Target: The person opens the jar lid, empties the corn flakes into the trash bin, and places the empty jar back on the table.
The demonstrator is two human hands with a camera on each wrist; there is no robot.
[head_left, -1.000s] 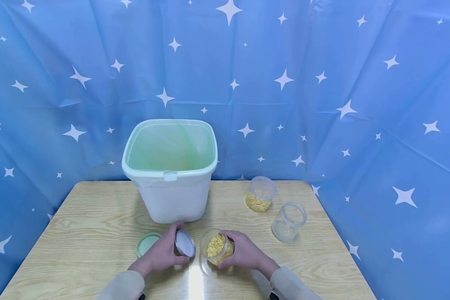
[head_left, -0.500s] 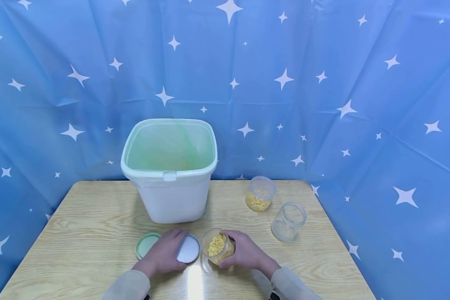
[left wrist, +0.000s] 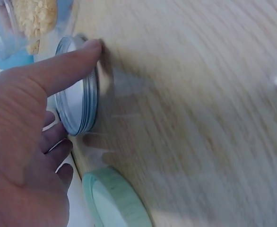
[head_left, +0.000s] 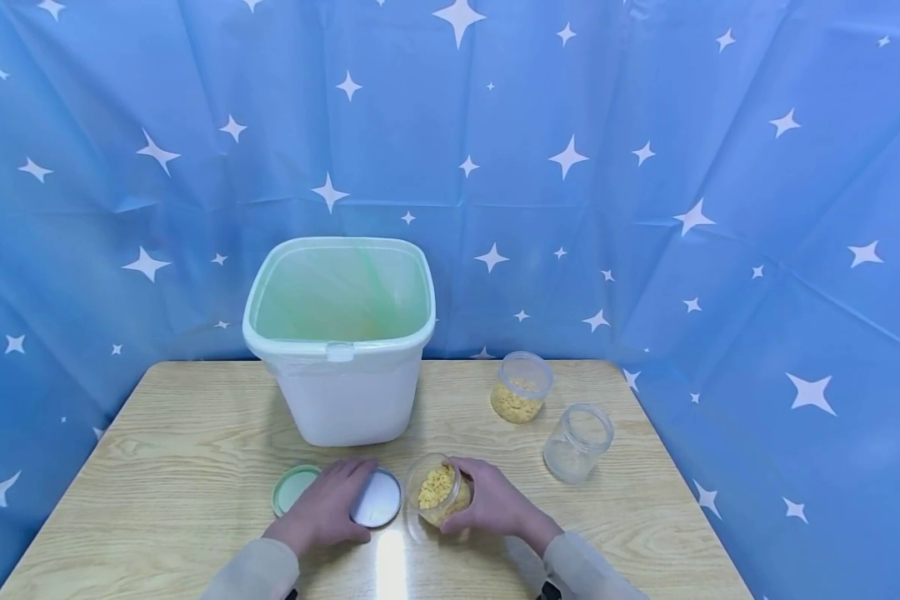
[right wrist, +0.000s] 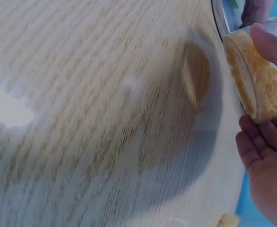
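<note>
My left hand (head_left: 330, 507) holds a silver metal lid (head_left: 379, 500) by its edge. The lid lies on the table with its white inner face up. In the left wrist view, the thumb crosses the lid's rim (left wrist: 91, 101), and the other fingers bend behind it. A clear jar with yellow crumbly pieces (head_left: 437, 486) is gripped in my right hand (head_left: 495, 502), thumb and fingers on opposite sides. It leans to the left, just right of the lid. The yellow pieces (right wrist: 266, 85) show through its wall in the right wrist view.
A green lid (head_left: 288, 485) lies partly behind the left hand. Behind it stands a tall white bin (head_left: 352, 392) with a green liner. Towards the back right are a clear jar with yellow pieces (head_left: 517, 404) and an empty clear jar (head_left: 570, 454). A starry blue curtain surrounds the wooden table.
The left hand has brought the silver lid from a tilted pose down flat, slightly to the right. The right hand and its jar have shifted only a little to the right.
</note>
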